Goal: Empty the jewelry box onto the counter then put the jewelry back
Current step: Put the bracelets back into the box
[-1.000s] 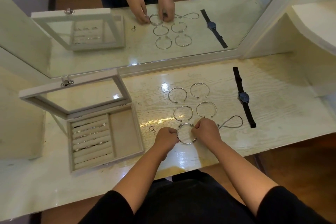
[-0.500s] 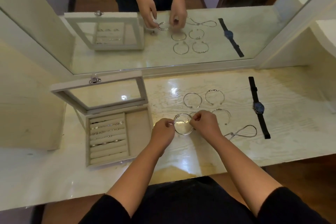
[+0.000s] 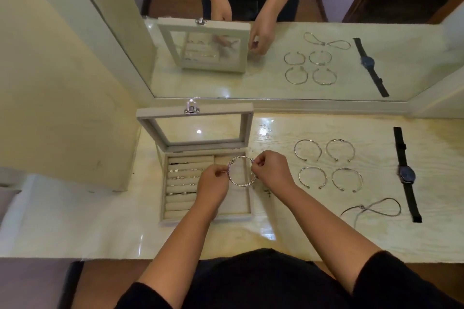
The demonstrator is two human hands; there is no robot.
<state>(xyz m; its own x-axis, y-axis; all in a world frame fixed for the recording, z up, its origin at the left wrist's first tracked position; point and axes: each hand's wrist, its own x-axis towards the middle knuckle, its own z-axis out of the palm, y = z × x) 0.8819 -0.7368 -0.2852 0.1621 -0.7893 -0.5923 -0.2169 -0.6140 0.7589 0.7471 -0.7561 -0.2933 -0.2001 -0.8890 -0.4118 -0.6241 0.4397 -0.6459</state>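
Here the left hand (image 3: 213,180) and the right hand (image 3: 271,170) each pinch one silver bangle (image 3: 238,184), left at its left edge, right at its upper right. They hold it over the plain right compartment of the jewelry box (image 3: 175,218), whose glass lid (image 3: 195,110) stands open. Rings (image 3: 185,177) sit in the padded rows of the left compartment. A small piece (image 3: 267,192), too small to identify, lies on the counter (image 3: 301,238) beside the right wrist. Further right lie four open cuff bracelets (image 3: 307,140) in a square, a chain (image 3: 371,208) nearer the front edge, and a black watch (image 3: 406,175) laid out straight. A mirror (image 3: 251,78) stands behind.
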